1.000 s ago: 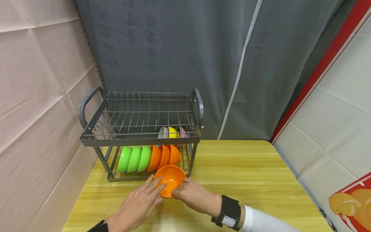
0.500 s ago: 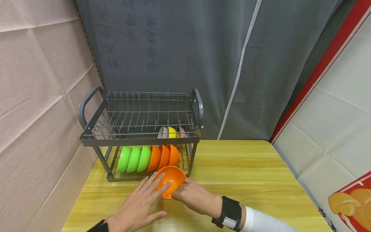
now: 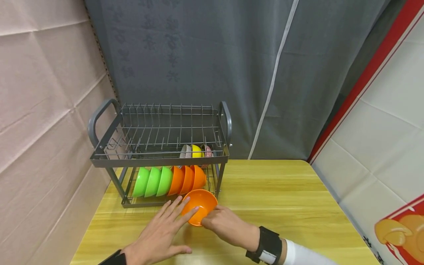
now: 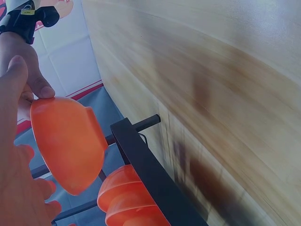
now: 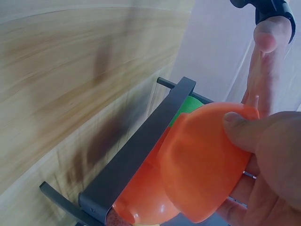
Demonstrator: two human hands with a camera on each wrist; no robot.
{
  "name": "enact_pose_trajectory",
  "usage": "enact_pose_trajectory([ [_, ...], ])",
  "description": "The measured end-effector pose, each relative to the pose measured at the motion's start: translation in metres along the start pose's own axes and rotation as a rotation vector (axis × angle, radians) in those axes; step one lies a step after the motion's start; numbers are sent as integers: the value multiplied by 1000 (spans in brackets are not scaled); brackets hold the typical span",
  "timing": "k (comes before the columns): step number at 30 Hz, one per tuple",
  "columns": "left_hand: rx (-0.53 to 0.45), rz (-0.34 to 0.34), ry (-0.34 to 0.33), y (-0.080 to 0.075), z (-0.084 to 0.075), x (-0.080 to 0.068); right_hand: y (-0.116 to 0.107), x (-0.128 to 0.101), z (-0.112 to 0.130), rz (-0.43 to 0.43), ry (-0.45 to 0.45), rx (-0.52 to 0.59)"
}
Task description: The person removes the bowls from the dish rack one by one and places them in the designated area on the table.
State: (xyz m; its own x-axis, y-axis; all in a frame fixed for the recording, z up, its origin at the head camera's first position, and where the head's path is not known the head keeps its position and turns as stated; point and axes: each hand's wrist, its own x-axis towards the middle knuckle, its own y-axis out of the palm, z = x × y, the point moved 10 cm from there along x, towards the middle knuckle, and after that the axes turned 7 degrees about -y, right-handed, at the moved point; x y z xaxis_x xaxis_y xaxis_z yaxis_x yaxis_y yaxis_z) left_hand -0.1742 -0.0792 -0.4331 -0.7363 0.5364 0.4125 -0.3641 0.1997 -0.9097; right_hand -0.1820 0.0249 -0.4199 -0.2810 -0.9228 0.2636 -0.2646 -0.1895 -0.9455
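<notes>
Head view: round orange plastic bowl, tilted before the grey wire dish rack, is gripped by the right hand and steadied by spread left hand; slotting beside racked orange bowls is judged next.

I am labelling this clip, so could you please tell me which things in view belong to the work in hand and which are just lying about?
In hand:
- orange bowl, gripped by the right hand
- left hand, straight fingers against the bowl
- dish rack, just behind the bowl

Lying about:
- green bowls and orange bowls on the lower tier
- yellow bowl behind
- wooden table
</notes>
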Motion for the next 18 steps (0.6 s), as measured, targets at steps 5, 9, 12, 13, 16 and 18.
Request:
enact_pose_trajectory([
  [5,-16,-3,5,0,-1,0,-2,-5,-2,-9,21,5],
  [9,-31,6,9,2,-3,0,-4,-9,-3,-6,31,1],
  [12,-33,14,10,3,-5,0,-6,-14,-5,-15,46,-1],
  [13,-32,15,11,3,-5,1,-7,-16,-7,-18,54,-2],
  [16,-34,13,15,3,-7,2,-8,-21,-10,-23,79,1],
  [18,-43,21,18,3,-9,3,-8,-24,-13,-26,95,-1],
])
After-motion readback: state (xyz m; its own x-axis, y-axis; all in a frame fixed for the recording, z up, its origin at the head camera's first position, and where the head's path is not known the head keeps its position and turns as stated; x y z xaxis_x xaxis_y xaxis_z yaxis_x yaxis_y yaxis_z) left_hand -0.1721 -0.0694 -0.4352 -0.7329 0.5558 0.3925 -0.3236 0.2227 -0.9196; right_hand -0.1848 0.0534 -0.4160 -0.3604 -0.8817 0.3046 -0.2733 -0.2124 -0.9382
